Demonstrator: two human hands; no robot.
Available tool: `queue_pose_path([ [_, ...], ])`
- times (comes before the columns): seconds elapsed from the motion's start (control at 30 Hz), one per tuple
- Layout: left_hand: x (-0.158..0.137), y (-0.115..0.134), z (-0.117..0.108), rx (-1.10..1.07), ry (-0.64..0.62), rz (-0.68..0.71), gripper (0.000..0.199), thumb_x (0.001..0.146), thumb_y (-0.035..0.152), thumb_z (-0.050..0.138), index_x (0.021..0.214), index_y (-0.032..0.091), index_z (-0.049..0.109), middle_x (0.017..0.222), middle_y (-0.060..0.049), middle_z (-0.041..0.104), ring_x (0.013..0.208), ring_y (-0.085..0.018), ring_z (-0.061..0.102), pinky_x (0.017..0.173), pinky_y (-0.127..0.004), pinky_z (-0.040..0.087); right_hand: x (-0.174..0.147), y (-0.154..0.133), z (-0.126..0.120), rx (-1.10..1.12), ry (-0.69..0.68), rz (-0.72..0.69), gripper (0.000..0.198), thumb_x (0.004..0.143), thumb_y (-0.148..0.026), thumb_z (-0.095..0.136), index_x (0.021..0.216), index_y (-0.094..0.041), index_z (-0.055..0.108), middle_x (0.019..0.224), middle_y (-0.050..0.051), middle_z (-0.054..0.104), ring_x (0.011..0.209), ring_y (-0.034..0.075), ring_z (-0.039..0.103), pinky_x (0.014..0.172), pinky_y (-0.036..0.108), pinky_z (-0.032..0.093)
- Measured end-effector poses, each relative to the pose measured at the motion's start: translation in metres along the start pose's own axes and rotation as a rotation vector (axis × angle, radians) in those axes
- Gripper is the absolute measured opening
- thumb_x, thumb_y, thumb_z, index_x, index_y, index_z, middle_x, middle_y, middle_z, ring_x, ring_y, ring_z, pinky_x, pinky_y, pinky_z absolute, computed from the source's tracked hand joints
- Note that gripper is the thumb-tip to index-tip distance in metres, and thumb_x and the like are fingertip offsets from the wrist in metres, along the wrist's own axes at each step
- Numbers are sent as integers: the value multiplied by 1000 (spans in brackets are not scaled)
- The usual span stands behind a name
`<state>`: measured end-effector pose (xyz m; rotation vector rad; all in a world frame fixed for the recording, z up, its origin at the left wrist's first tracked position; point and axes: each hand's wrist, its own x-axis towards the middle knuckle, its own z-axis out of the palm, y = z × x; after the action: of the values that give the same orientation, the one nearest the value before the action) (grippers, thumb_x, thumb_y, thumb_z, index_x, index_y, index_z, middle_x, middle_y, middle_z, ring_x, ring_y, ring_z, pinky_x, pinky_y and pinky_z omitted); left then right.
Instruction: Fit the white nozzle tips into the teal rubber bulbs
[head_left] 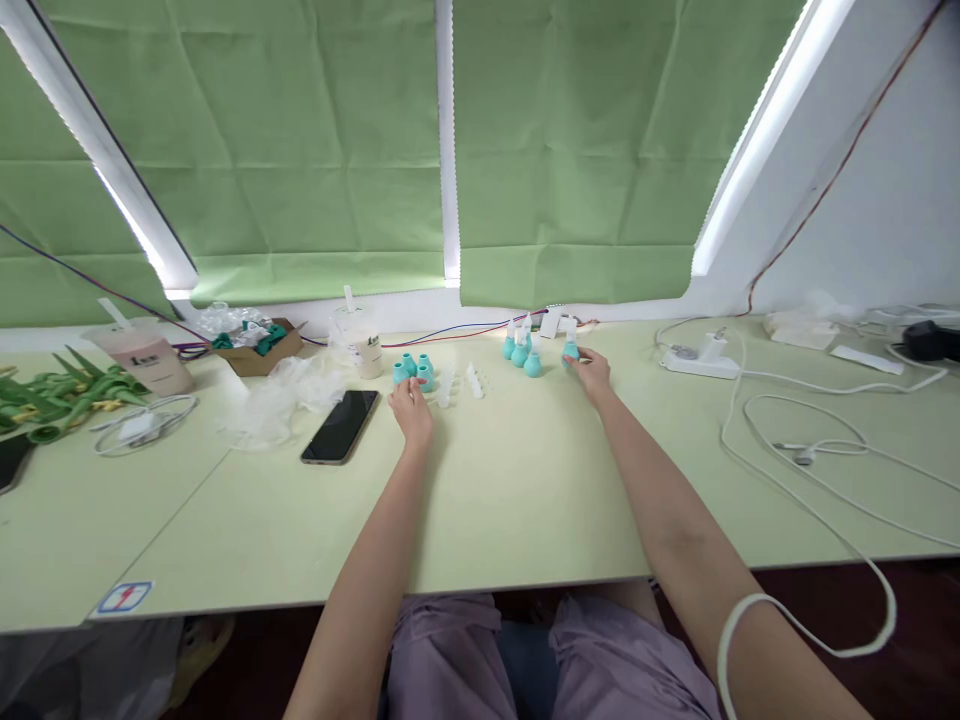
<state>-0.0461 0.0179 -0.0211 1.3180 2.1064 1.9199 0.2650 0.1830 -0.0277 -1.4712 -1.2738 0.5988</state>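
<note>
Both arms stretch far across the pale green surface (525,500). The left hand (411,405) has its fingers curled onto a cluster of teal bulbs (415,370) at the far middle, touching the near ones; the bulbs stand upright, openings up. The right hand (592,370) pinches a single teal bulb with a white nozzle (570,350), long axis upright, nozzle pointing up, just right of a group of assembled bulbs (523,348) standing the same way. Loose white nozzles (474,380) lie between the two groups. A black phone (340,426) lies flat left of the left hand. The lettering on the pink drink cup (144,355) at far left is too small to read.
</note>
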Motion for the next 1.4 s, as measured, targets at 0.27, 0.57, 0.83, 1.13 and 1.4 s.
queue_pose_path([
  [0.27, 4, 0, 3, -11, -3, -42, 37, 90, 30, 34, 78, 17, 67, 88, -10, 65, 90, -25, 52, 91, -45, 38, 25, 2, 43, -111, -153, -42, 40, 67, -32, 67, 104, -15, 69, 99, 7, 68, 80, 15, 61, 86, 29, 46],
  [0.57, 1, 2, 6, -1, -70, -52, 34, 91, 32, 37, 79, 19, 66, 90, -9, 64, 90, -24, 51, 86, -40, 42, 30, -2, 59, -143, -223, -127, 36, 71, -24, 62, 107, -19, 69, 103, 5, 68, 83, 14, 63, 90, 30, 48],
  [0.83, 0, 6, 5, -7, -98, -74, 34, 92, 31, 37, 78, 20, 65, 92, -9, 65, 94, -24, 51, 91, -43, 41, 31, 3, 61, -1, -260, -116, 38, 67, -20, 63, 105, -16, 67, 105, 7, 67, 85, 15, 65, 90, 31, 49],
  [1.13, -2, 6, 5, -13, -128, -66, 30, 93, 27, 39, 78, 21, 64, 90, -9, 64, 96, -26, 51, 89, -44, 41, 34, 14, 65, -15, -299, -117, 51, 68, -21, 63, 119, -19, 57, 107, 6, 65, 92, 15, 61, 96, 35, 46],
  [1.4, -3, 5, 3, 24, -136, -47, 23, 92, 24, 41, 81, 21, 62, 90, -8, 63, 96, -26, 52, 90, -44, 40, 17, 7, 47, 39, -26, -252, 59, 69, -14, 49, 128, -16, 44, 131, 13, 42, 95, 14, 58, 92, 32, 46],
])
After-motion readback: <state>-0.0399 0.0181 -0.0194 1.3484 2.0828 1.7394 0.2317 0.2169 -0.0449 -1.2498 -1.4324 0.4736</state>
